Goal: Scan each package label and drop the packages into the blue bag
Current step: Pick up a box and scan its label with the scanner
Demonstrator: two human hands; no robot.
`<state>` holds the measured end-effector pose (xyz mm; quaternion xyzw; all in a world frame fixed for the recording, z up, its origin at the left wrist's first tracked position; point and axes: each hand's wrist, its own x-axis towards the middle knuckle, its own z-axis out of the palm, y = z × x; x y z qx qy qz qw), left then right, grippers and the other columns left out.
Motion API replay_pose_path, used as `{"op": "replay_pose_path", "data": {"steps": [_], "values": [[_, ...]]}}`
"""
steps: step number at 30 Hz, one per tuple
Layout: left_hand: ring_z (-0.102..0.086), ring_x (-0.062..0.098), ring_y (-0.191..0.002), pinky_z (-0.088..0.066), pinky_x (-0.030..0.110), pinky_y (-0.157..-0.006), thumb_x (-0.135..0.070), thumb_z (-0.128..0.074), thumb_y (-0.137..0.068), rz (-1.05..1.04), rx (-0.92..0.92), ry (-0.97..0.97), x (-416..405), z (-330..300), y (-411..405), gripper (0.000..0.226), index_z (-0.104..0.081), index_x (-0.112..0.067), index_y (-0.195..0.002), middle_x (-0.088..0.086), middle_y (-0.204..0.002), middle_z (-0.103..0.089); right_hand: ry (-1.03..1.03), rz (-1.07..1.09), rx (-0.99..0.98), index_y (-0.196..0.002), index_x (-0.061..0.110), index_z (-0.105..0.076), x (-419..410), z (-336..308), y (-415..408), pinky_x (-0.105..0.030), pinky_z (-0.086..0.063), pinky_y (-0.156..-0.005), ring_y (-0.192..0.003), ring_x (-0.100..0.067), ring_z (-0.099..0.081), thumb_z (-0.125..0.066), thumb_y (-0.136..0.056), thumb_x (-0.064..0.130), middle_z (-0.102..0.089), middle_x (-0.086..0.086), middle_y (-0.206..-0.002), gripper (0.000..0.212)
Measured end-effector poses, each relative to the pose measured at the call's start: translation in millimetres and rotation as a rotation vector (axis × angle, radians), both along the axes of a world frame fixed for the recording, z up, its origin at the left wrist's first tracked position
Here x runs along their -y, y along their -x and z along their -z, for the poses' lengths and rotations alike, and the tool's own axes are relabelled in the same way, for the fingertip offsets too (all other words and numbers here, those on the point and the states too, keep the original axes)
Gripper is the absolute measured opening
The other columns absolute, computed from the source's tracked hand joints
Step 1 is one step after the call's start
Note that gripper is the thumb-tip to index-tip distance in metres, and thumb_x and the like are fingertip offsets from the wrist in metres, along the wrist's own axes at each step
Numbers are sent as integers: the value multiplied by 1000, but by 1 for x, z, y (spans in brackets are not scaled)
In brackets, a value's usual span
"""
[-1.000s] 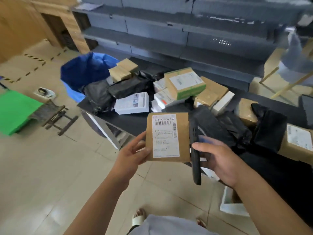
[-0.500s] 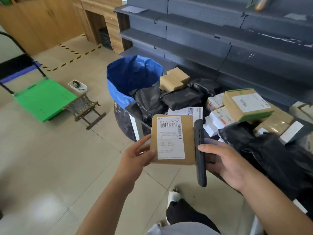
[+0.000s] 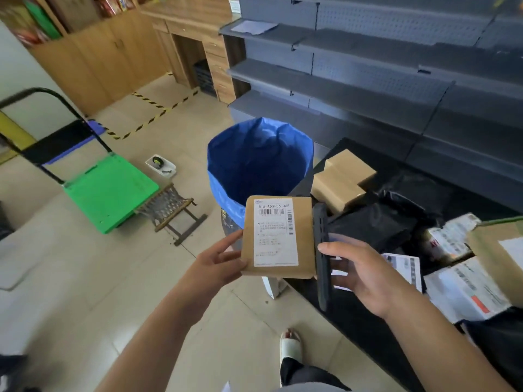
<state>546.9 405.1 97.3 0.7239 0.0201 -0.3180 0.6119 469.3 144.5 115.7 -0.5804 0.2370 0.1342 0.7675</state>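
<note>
Head view: our left hand [image 3: 218, 264] pinches the box [image 3: 278, 237], right hand [image 3: 365, 274] fingers curl round the scanner [image 3: 322, 256] (edge-on); a thin grip may miss the bag [image 3: 259, 162].

The blue bag [image 3: 259, 162] now sits directly behind the brown package [image 3: 278, 237], no longer off left. The black table [image 3: 353, 306] has slid right of the bag.

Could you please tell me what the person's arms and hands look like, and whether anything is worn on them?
Both forearms are bare, with no sleeves in view. The left hand and right hand wear no gloves; no rings, watch or wristband show.
</note>
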Motion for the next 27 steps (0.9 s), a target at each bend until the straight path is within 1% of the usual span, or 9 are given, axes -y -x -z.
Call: {"op": "replay_pose_path", "data": {"steps": [7, 11, 16, 17, 20, 21, 23, 25, 27], "values": [[-71, 29, -110, -51, 42, -104, -8, -66, -95, -95, -84, 19, -4, 14, -86, 48, -62, -32, -135, 11, -116, -75, -64, -26, -37, -117, 17, -76, 0, 14, -90, -38, -53, -80, -94, -22, -73, -61, -95, 16, -78, -8, -109, 27], [-70, 29, -112, -50, 44, -105, -11, -69, -93, -94, -103, 17, -5, 20, -139, 45, -65, -34, -131, 12, -117, -75, -48, -40, -35, -118, 17, -75, -2, 13, -135, -37, -53, -79, -85, -13, -74, -62, -95, 15, -79, -5, -107, 26], [-72, 27, -108, -50, 42, -102, -7, -65, -95, 22, -81, 35, 4, 26, -221, 43, -63, -27, -132, 7, -111, -77, 16, 40, -67, -114, 16, -76, -8, 18, -197, -42, -54, -92, -87, -15, -74, -63, -95, 16, -79, -3, -104, 23], [-72, 27, -108, -50, 41, -101, -6, -65, -95, 29, -80, 32, 4, 30, -243, 43, -63, -26, -133, 6, -110, -78, 18, 73, -70, -111, 15, -76, -9, 18, -209, -41, -55, -89, -84, -15, -74, -63, -94, 14, -79, -4, -101, 21], [-72, 26, -109, -54, 36, -95, -3, -64, -95, 35, -98, 23, 5, 40, -306, 43, -64, -25, -132, 9, -115, -76, 18, 196, -78, -96, 13, -75, -13, 20, -241, -33, -55, -71, -75, -18, -68, -69, -88, 17, -72, -8, -90, 10], [-72, 25, -109, -55, 33, -92, -3, -64, -95, 42, -100, 20, 5, 42, -327, 43, -65, -25, -132, 9, -116, -76, 18, 247, -88, -93, 14, -73, -15, 20, -251, -30, -55, -66, -74, -18, -67, -74, -83, 21, -69, -9, -89, 12], [-73, 25, -104, -56, 33, -90, -1, -65, -94, 63, -100, -2, 3, 49, -368, 43, -66, -25, -130, 9, -113, -76, 16, 338, -111, -94, 16, -72, -19, 22, -269, -29, -54, -62, -74, -18, -66, -78, -69, 30, -66, -8, -88, 29], [-72, 23, -94, -56, 35, -88, -2, -68, -92, 86, -101, -63, 3, 60, -406, 42, -66, -27, -125, 7, -108, -78, 14, 398, -130, -99, 15, -73, -24, 25, -285, -32, -54, -65, -74, -18, -67, -81, -61, 34, -68, -7, -88, 43], [-70, 23, -89, -58, 37, -87, -4, -71, -89, 122, -107, -150, 4, 79, -440, 43, -67, -29, -124, 8, -107, -77, 18, 457, -158, -103, 12, -74, -30, 27, -299, -35, -55, -70, -77, -21, -68, -83, -61, 30, -70, -7, -89, 46]]}}
